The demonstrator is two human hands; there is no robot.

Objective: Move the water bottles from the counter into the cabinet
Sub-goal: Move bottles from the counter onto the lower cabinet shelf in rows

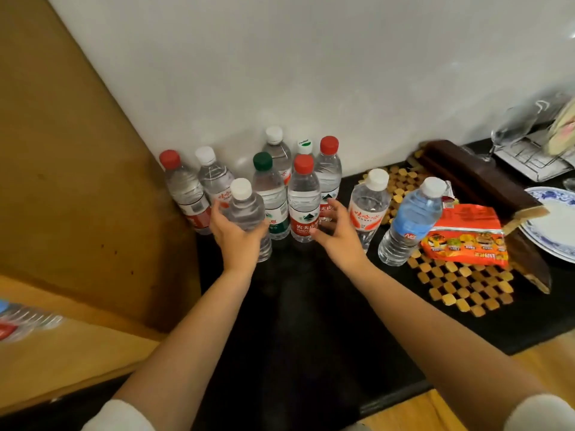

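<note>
Several water bottles stand clustered on the black counter [298,306] against the white wall. My left hand [236,237] grips a clear white-capped bottle [249,213] at the front of the group. My right hand [337,231] is spread open beside a red-capped bottle with a red label [304,197], its thumb and fingertips close to it. A white-capped bottle with an orange label [368,209] and a blue-tinted bottle [410,222] stand apart to the right. At the left edge a blurred bottle [21,321] lies inside the wooden cabinet [71,362].
A brown wooden panel [62,181] walls off the left side. To the right lie a bamboo tile mat [460,284], an orange snack packet [466,237], a dark wooden board [479,178], a blue-and-white plate [550,225] and a wire rack with a glass [529,157].
</note>
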